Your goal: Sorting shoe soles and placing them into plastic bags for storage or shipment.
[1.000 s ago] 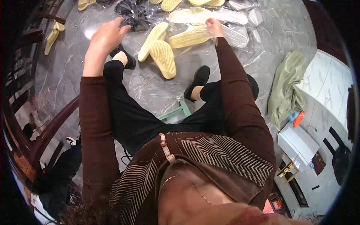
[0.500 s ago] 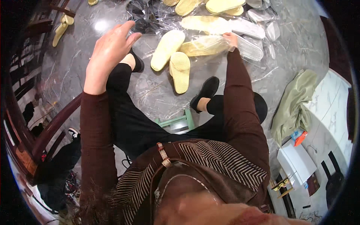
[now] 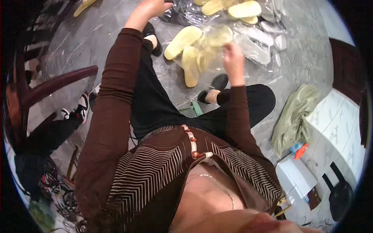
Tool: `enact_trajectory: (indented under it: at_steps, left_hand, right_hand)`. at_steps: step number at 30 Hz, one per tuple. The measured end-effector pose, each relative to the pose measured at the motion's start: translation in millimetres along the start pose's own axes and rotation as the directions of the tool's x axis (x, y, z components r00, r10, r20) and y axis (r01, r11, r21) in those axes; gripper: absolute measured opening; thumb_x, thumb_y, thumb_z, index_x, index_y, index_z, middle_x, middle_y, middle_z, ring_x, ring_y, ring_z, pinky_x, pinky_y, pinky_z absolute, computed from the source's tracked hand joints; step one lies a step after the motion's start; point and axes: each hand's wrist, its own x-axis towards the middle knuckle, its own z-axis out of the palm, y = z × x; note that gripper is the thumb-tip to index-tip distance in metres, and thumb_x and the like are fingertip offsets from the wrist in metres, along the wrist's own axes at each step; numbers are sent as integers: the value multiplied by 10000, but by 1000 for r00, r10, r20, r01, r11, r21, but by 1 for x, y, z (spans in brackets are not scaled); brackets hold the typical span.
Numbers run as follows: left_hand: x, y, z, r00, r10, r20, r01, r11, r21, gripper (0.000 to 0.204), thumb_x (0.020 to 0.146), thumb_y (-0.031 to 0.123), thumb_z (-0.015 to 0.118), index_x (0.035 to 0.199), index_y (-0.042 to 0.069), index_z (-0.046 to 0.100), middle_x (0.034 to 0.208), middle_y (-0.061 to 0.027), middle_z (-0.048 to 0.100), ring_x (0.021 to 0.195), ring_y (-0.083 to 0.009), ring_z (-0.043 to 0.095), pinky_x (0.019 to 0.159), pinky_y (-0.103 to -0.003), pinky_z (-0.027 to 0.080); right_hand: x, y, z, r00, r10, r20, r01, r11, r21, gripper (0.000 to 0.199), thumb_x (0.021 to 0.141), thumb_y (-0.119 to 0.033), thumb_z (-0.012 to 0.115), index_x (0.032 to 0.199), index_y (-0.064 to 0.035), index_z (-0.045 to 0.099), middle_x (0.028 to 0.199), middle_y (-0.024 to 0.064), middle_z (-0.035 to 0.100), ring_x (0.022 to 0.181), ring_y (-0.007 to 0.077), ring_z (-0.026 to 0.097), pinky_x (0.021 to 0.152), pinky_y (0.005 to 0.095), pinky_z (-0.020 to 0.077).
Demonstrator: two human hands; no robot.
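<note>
My right hand [image 3: 233, 64] is closed on a clear plastic bag [image 3: 211, 58], its fingers pinched at the bag's right end. The bag is smeared by motion, with pale yellow slippers [image 3: 215, 37] showing in and behind it. Beside it two yellow slippers lie on the floor, one tilted [image 3: 182, 42] and one sole-up [image 3: 190, 72]. My left hand [image 3: 153, 7] reaches to the top edge of the view, its fingers curled by a dark thing [image 3: 169, 2] that I cannot make out. Black slippers in plastic [image 3: 169, 16] lie just under that hand.
More yellow slippers [image 3: 244, 10] and bagged white slippers [image 3: 258, 52] lie beyond my right hand. A green stool [image 3: 196, 109] stands between my legs. Olive cloth [image 3: 293, 120] and a white box [image 3: 297, 174] are at right. At left are a dark wooden chair arm [image 3: 58, 85] and another person's shoes [image 3: 82, 108].
My right hand has drawn the plastic bag nearer and to the left, off the white slippers. My left hand has gone up and right toward the black slippers, its fingers curling. The view has shifted.
</note>
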Motion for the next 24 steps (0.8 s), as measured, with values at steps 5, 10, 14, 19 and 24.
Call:
enact_trajectory:
  at_steps: [5, 10, 14, 19, 24]
  left_hand:
    - [-11, -21, 8, 991, -85, -103, 77, 994, -81, 296, 746, 281, 532, 847, 8, 587, 841, -223, 581, 820, -364, 556, 693, -434, 442]
    - [-1, -70, 21, 955, -77, -287, 8, 972, -236, 294, 738, 261, 531, 854, -5, 582, 821, -220, 587, 796, -357, 568, 674, -424, 447]
    - [0, -84, 6, 936, -165, -312, 56, 942, -330, 269, 724, 239, 547, 850, 5, 592, 788, -207, 591, 749, -339, 577, 647, -409, 452]
    - [32, -115, 45, 977, 2, -214, -53, 971, -234, 213, 720, 177, 545, 856, 22, 597, 700, -181, 586, 659, -306, 573, 583, -358, 454]
    - [106, -327, 115, 928, 338, 155, -348, 640, 685, 210, 736, 88, 516, 929, 17, 560, 668, -121, 570, 613, -221, 559, 544, -300, 438]
  right_hand:
    - [-1, -31, -57, 997, 25, 76, -34, 992, 120, 78, 754, 21, 514, 823, -7, 538, 744, 113, 549, 714, 197, 544, 654, 283, 426]
    - [0, -67, -81, 997, 82, 5, -64, 730, 680, 100, 756, 40, 524, 850, 4, 520, 748, 93, 562, 720, 163, 540, 675, 261, 429]
    - [17, -59, -77, 939, -173, 296, 164, 985, 52, 139, 765, 61, 519, 896, 16, 509, 759, 60, 559, 733, 117, 526, 693, 235, 429]
    - [14, -47, -102, 991, 37, 126, -66, 971, 231, 261, 768, 62, 516, 1021, 16, 472, 744, 14, 522, 706, 85, 497, 667, 212, 414]
    - [24, -15, -63, 964, 205, 169, -245, 930, 273, 516, 761, 63, 522, 1238, 15, 331, 752, 9, 501, 703, 76, 471, 689, 191, 394]
